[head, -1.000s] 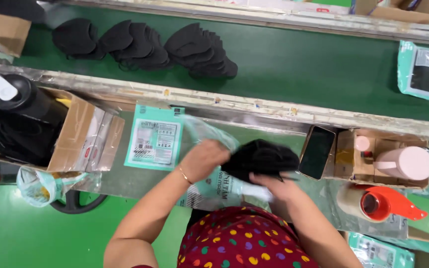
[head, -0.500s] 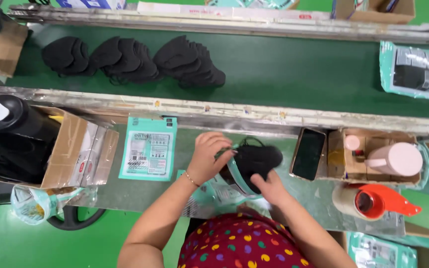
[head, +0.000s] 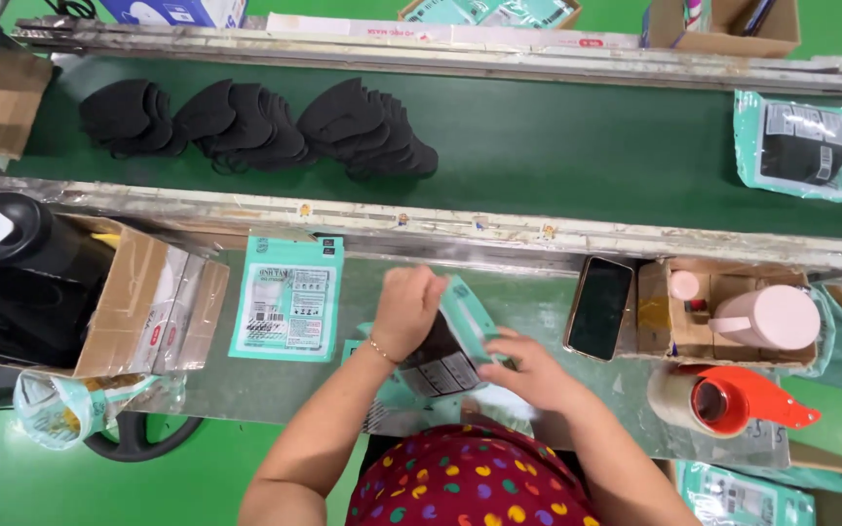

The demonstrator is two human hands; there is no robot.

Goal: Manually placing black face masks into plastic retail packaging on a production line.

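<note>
Now teal pouch (head: pixel 460 331) between left hand (head: pixel 407 304) and right hand (head: pixel 523 365).

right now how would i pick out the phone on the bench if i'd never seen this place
Start at the long green conveyor belt and drop to the grey metal bench below its near rail. To the right of the hands, against an open cardboard box holding a pink bottle, lies the phone. It is the only flat black glossy slab there; the teal pouches nearby are printed.

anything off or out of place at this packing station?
Nothing stands out. Left hand and right hand hold a teal pouch with black contents; black masks lie stacked on the green belt.
</note>
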